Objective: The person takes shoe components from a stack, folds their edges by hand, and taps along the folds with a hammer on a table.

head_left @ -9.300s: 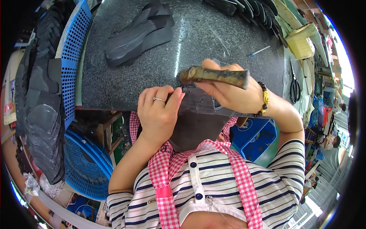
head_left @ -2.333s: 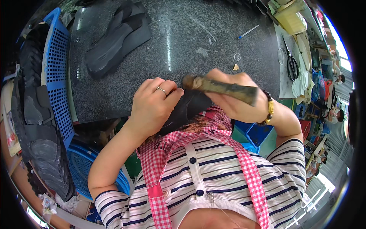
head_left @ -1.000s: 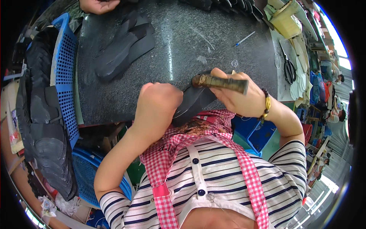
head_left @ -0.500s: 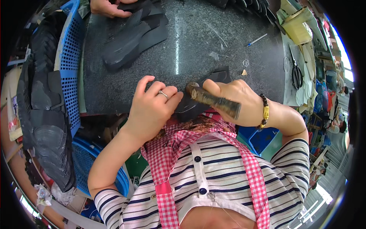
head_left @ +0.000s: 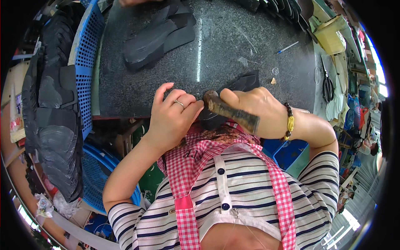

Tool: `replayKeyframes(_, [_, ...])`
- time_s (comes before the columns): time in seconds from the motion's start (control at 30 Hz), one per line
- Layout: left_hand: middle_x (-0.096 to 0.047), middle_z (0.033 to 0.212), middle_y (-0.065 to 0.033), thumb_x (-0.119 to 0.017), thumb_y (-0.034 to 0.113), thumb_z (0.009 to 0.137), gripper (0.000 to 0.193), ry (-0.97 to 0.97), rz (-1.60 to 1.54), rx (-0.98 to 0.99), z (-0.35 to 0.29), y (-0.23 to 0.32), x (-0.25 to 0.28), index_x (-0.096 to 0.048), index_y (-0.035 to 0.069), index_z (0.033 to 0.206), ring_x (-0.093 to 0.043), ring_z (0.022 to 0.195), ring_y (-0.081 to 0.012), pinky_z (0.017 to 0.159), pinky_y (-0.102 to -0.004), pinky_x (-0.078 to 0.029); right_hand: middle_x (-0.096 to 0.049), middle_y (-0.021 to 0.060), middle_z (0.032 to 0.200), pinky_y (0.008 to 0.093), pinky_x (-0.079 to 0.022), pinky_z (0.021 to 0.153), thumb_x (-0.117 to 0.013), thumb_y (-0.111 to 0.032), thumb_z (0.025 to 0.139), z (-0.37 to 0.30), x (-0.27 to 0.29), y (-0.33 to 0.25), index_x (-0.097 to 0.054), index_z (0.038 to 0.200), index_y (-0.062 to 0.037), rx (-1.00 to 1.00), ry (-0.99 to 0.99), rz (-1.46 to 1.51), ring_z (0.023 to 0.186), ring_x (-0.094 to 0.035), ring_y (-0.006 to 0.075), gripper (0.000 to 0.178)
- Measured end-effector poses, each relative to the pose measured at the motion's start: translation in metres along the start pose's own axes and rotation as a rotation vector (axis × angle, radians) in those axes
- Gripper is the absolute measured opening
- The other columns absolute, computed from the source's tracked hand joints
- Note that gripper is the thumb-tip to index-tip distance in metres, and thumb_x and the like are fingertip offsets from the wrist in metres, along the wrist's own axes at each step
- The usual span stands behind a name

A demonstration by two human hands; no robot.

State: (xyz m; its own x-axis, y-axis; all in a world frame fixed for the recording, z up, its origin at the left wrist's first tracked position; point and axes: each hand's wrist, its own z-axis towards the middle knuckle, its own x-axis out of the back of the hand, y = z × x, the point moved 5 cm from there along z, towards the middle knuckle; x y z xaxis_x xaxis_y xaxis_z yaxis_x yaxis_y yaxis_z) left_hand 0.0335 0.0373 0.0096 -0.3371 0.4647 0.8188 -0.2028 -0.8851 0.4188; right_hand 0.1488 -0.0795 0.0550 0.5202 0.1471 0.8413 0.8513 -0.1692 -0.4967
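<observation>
My right hand (head_left: pixel 260 110) is closed around a worn brown hammer (head_left: pixel 233 113); its round face is close to the fingertips of my left hand. Beneath the hammer lies a flat black piece shaped like a shoe sole (head_left: pixel 243 83), running from the table over its near edge toward my lap. At that edge my left hand (head_left: pixel 173 114) has its thumb and forefinger closed on the piece's left side, the other fingers curled. My own hands and the hammer cover the middle of the piece.
Overlapping black sole pieces (head_left: pixel 152 39) lie at the table's far left, near another person's hand (head_left: pixel 135 2). A blue basket (head_left: pixel 85 66) and stacked black soles (head_left: pixel 58 137) stand left. A pen (head_left: pixel 288 47), black-handled scissors (head_left: pixel 328 85) and a yellow container (head_left: pixel 331 35) are right.
The view has shifted slightly, so the table's things sit higher and further right. The other person's hand shows less at the top edge. Both my hands keep their grips.
</observation>
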Motion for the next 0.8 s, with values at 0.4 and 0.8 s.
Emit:
replayKeyframes(0.4, [-0.059, 0.084, 0.0005, -0.081, 0.026, 0.069, 0.027, 0.158, 0.138, -0.02, -0.018, 0.018, -0.006, -0.067, 0.011, 0.086, -0.056, 0.077, -0.0181, 0.09, -0.0419, -0.042, -0.054, 0.0128, 0.06, 0.041, -0.044, 0.046, -0.065, -0.005, 0.079, 0.012, 0.009, 0.008, -0.048, 0.11, -0.003, 0.073, 0.144, 0.084, 0.054, -0.059, 0.0356, 0.035])
replayKeyframes(0.8, [-0.061, 0.076, -0.0087, -0.073, 0.019, 0.079, 0.028, 0.152, -0.416, 0.386, 0.017, -0.002, -0.011, -0.053, 0.009, 0.096, -0.062, 0.074, -0.0302, 0.07, -0.04, -0.045, -0.043, -0.0067, 0.065, 0.0192, -0.028, 0.044, -0.055, -0.015, 0.096, -0.02, 0.051, 0.073, -0.058, 0.117, 0.0003, -0.266, 0.631, 0.629, 0.051, -0.034, 0.0005, 0.026])
